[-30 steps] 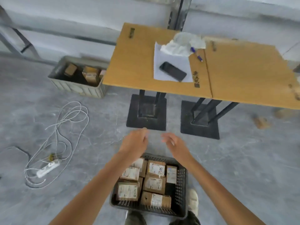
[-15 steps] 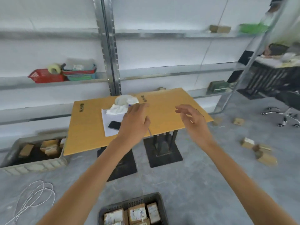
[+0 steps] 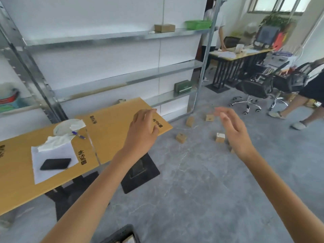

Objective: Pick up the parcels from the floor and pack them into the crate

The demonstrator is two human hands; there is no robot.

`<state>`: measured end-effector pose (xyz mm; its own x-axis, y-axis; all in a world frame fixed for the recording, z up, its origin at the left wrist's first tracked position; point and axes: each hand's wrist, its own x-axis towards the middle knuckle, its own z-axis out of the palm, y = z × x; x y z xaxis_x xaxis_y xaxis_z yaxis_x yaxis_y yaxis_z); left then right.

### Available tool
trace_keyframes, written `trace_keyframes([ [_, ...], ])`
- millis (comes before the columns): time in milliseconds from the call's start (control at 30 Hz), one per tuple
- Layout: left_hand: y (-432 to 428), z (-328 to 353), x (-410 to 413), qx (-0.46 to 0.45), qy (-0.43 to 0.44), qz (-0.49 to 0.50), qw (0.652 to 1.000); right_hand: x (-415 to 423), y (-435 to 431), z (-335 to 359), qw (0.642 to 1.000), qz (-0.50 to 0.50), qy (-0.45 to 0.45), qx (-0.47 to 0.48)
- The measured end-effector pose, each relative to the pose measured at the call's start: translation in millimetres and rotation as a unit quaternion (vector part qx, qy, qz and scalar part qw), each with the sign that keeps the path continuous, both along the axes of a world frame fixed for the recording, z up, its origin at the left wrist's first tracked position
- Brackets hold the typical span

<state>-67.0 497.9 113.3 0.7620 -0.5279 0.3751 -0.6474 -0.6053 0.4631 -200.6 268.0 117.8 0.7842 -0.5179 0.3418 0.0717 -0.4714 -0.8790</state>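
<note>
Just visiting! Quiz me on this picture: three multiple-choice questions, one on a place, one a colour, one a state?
1. The black phone lies: A on the floor; B on white paper on the table; C on a shelf.
2. The basket on the top shelf is: A green; B red; C blue.
3. The left hand and right hand: A hold parcels; B hold a pen; C are empty, open.
Answers: B, it rests on the sheet; A, its plastic shows green; C, neither grips anything.

Parcels lie on the floor right of the table; shelving stands behind.
</note>
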Motion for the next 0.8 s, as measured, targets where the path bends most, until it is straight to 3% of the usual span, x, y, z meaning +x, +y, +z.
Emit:
trace_keyframes([
  [300, -196, -11, 10, -0.006, 0.007, -0.052, 0.999, -12, -193, -10, 0.998, -0.057, 0.035, 0.0],
  [800, -308, -49, 133, -0.005, 0.076, -0.009, 0.997, 96, -295, -44, 0.996, -0.048, 0.041, 0.057],
])
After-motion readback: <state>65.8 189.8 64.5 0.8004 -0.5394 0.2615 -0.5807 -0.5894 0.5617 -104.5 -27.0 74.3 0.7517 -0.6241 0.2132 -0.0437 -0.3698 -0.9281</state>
